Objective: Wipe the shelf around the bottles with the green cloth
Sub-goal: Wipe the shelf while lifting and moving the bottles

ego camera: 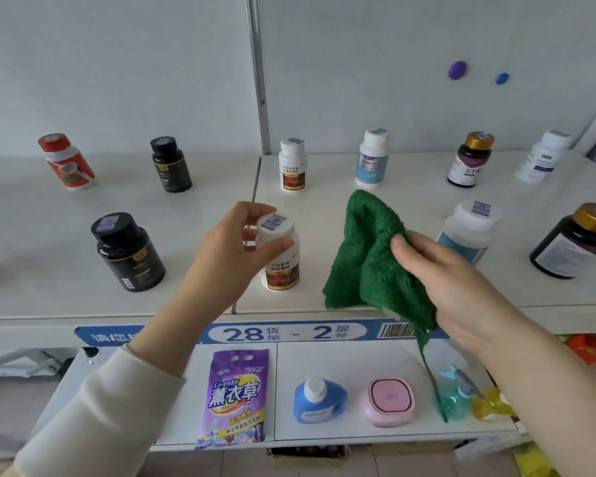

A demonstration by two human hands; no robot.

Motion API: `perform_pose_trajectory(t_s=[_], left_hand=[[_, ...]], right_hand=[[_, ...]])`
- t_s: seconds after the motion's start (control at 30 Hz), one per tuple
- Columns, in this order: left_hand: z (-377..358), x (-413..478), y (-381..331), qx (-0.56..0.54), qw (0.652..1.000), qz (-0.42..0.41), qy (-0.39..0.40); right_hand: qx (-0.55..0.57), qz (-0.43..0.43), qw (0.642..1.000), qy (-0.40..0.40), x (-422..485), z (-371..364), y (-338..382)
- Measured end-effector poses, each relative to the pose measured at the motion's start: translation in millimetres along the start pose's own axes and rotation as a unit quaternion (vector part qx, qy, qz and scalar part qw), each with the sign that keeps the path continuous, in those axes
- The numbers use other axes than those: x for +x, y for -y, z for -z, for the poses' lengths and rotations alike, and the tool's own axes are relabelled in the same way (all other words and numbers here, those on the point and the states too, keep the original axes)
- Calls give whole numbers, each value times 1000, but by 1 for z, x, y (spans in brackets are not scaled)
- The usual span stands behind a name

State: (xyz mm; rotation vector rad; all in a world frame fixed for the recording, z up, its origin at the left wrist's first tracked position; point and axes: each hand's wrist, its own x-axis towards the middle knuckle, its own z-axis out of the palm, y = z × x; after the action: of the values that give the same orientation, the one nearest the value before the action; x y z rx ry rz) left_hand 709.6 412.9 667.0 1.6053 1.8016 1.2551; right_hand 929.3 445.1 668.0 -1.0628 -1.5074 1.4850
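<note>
We log: left grip [231, 256] pinching white bottle [283, 270] by its cap, near shelf [49, 235] front edge; right grip [461, 287] clutching cloth [365, 256] beside it.

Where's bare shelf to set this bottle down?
Widest bare shelf: left panel, between the red bottle, the rear black bottle and the front black bottle. Also the gap between the rear white bottle and rear blue-label bottle. Crowded at right, around the front blue-label bottle and gold-capped jar.
</note>
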Motion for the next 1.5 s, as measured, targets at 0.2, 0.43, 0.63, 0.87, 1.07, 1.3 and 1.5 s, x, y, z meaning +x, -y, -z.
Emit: perform_pose_trajectory(t_s=[0.2, 0.43, 0.63, 0.87, 1.07, 1.3, 1.5], left_hand=[[-11, -4, -1, -7, 1000, 2, 0], [24, 42, -24, 34, 999, -23, -4], [3, 161, -16, 267, 958, -43, 97], [-19, 226, 7, 260, 953, -26, 154], [29, 264, -15, 225, 970, -36, 80], [72, 275, -17, 222, 974, -42, 10], [68, 272, -13, 201, 978, -35, 33]], right_hand=[[32, 43, 993, -109, 46, -5, 20], [-3, 49, 982, -182, 102, -19, 34], [-44, 32, 971, -233, 153, -25, 28], [-68, 30, 959, -274, 213, -43, 9], [-207, 123, 919, -312, 270, -58, 15], [-441, 63, 888, -111, 315, -54, -16], [-365, 100, 916, 135, 266, -81, -13]])
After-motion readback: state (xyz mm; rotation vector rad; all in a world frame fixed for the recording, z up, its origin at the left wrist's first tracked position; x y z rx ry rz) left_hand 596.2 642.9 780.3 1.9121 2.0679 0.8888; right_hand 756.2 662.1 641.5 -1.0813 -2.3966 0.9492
